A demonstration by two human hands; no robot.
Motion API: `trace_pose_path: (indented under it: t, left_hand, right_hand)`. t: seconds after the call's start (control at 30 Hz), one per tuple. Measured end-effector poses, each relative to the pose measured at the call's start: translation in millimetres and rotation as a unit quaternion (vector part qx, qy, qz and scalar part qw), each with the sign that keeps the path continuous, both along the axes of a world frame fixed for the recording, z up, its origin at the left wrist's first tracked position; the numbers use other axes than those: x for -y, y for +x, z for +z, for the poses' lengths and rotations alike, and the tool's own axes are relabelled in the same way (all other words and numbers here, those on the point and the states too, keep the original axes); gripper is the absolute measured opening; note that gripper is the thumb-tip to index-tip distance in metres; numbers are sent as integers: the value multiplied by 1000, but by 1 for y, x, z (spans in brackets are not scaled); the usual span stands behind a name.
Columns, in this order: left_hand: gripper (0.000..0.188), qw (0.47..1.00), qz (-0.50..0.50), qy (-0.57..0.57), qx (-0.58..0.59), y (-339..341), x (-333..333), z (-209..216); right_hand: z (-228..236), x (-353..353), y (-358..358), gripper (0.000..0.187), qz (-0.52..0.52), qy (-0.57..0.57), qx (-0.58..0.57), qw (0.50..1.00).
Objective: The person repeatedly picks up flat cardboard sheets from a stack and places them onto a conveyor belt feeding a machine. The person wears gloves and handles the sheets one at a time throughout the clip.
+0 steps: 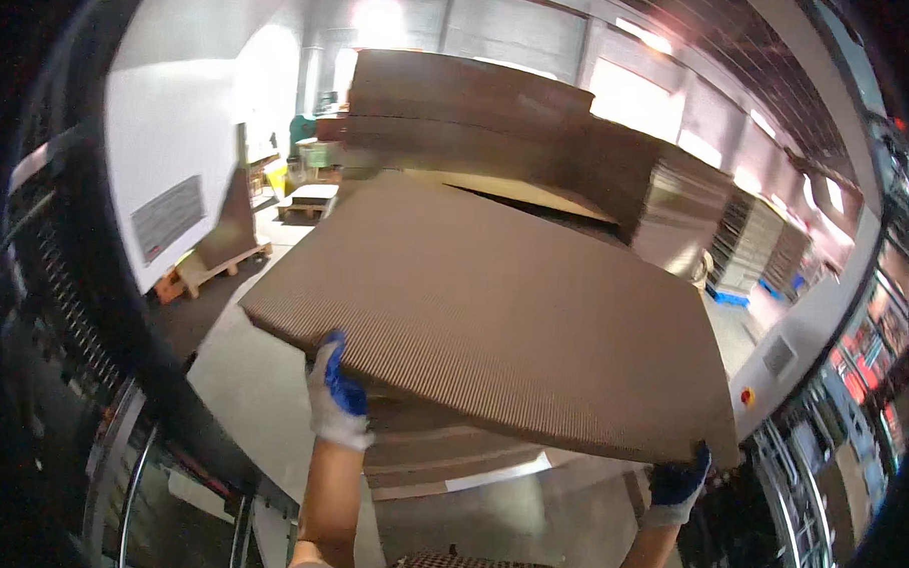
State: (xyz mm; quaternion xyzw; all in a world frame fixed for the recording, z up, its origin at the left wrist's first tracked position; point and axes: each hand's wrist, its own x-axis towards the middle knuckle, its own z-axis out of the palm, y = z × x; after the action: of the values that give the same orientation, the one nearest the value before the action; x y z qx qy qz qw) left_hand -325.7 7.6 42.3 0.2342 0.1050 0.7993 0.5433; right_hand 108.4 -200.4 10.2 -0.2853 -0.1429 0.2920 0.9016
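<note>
A large brown corrugated cardboard sheet (493,315), ribbed across its face, stretches out in front of me, tilted with its right corner lower. My left hand (340,392), in a white glove with blue coating, grips its near edge toward the left, thumb on top and the other fingers hidden beneath. At the near right corner, my right hand (679,484), gloved alike, is closed round the edge. Whether this is one sheet or a few together I cannot tell. Below it, part of a cardboard stack (419,453) shows between my arms.
Tall stacks of brown cardboard (460,114) rise behind the sheet and run off to the right. A white machine panel (169,144) stands on the left, another (787,356) on the right. Metal rails (137,493) border my left side. A wooden pallet (225,266) lies beyond.
</note>
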Motion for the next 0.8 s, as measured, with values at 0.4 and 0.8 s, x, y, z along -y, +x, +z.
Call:
trace_pose_path:
  t: [0.4, 0.8]
  left_hand:
    - [61, 889, -374, 133, -226, 204, 125, -76]
    - [42, 770, -631, 58, -76, 594, 294, -88]
  right_hand:
    - [-133, 311, 108, 49, -129, 64, -136, 980]
    - [-97, 550, 123, 49, -568, 83, -124, 810]
